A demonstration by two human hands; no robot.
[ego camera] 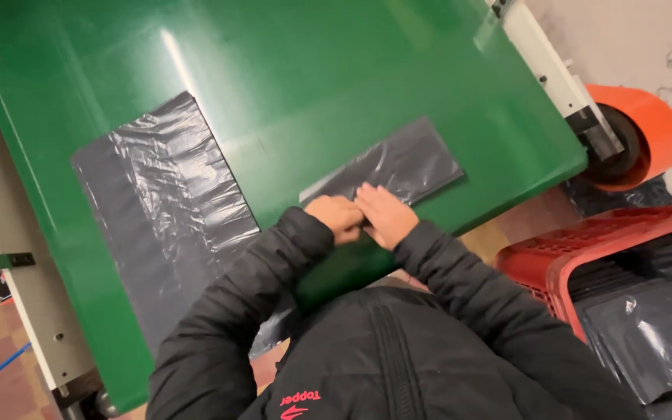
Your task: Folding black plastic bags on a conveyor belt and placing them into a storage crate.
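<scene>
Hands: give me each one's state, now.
Left hand: curled shut on the small dark bag.
Right hand: open, pressed flat on it.

- Both hands meet at the near edge of the small black bag (398,167) on the green desk (313,70).
- Left hand (338,217) curled, knuckles up; right hand (383,214) flat, fingers pressing the plastic.
- Bigger black bag (166,204) lies well left.
- Red crate (585,253) at right, orange roll (643,132) beyond.
</scene>
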